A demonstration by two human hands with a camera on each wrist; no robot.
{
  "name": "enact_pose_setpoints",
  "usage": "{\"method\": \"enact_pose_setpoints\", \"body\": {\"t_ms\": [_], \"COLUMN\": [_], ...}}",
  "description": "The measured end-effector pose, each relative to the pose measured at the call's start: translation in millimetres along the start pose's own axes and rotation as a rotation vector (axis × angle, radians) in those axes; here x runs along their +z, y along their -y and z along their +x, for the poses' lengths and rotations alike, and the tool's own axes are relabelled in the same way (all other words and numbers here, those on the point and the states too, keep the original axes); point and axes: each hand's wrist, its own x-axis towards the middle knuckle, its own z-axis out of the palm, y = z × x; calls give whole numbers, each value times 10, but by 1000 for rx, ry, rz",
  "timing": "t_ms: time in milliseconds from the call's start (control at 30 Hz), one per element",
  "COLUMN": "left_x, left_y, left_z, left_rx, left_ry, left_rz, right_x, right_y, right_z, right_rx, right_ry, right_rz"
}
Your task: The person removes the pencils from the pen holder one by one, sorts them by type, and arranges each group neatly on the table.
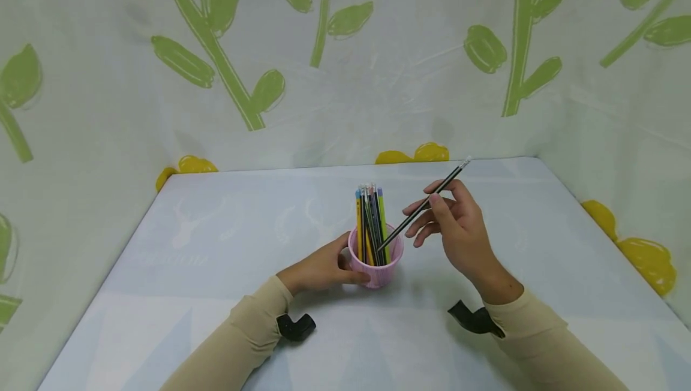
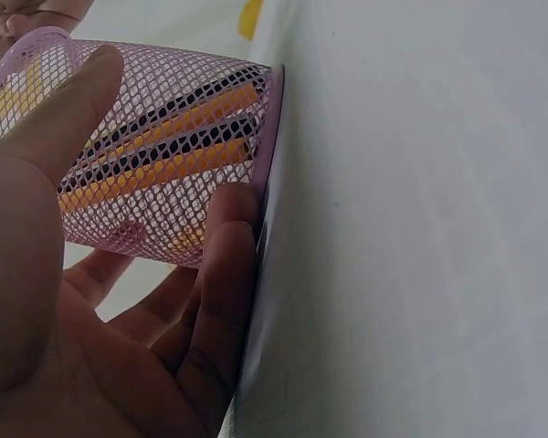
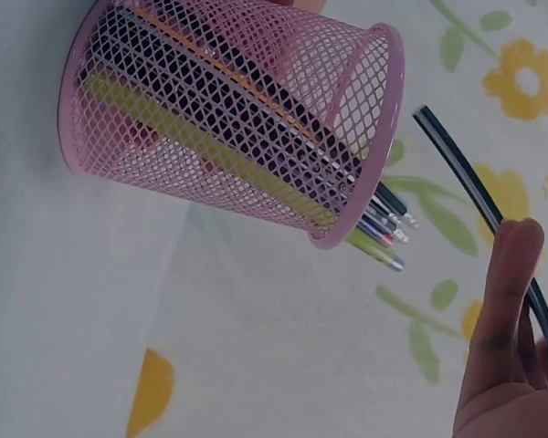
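- The right hand (image 1: 459, 232) pinches a dark striped pencil (image 1: 402, 226) between thumb and fingers, its other fingers loosely bent.
- The left hand (image 1: 324, 265) grasps the pink mesh cup (image 1: 384, 276) around its side, near the foot; this looks like a steadying grip.
- The held pencil slants, white-tipped end up and away to the right, lower end towards the cup's mouth. The right wrist view shows that lower end outside the rim, apart from it.
- The step in hand seems to be moving a single pencil at the cup; whether it is going in or coming out, I cannot tell.
- If inward, the next move calls for tilting the pencil steeper and lowering its end into a gap; if outward, for carrying it clear of the rim. Either way, the left hand should keep the cup steady.
- Inside the cup, a bunch of pencils (image 1: 375, 211), mostly dark with some yellow and one yellow-green, leans together, tops above the rim.
- The cup stands upright on the pale surface (image 1: 243, 229), before a leaf-patterned backdrop (image 1: 388, 97).
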Motion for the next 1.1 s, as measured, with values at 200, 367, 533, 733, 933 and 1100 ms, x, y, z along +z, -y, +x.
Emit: {"method": "enact_pose_setpoints", "body": {"t_ms": [200,367,533,733,933,1100], "left_x": [-2,4,4,6,18,7], "left_y": [9,12,18,25,44,36], "left_z": [3,-3,-7,-9,-17,-18], "left_rx": [-1,-6,-7,-10,-7,-20], "left_ry": [-8,-3,1,-3,-2,-7], "left_rz": [9,8,6,-18,-4,0], "right_x": [-15,-37,-42,-54,-99,-155], "right_y": [31,32,16,-44,-162,-226], "right_z": [6,0,8,40,55,98], "right_rx": [-8,-5,-9,46,118,183], "right_ry": [-62,-57,-31,-32,20,61], "right_rz": [12,-7,12,-18,-46,-104]}}
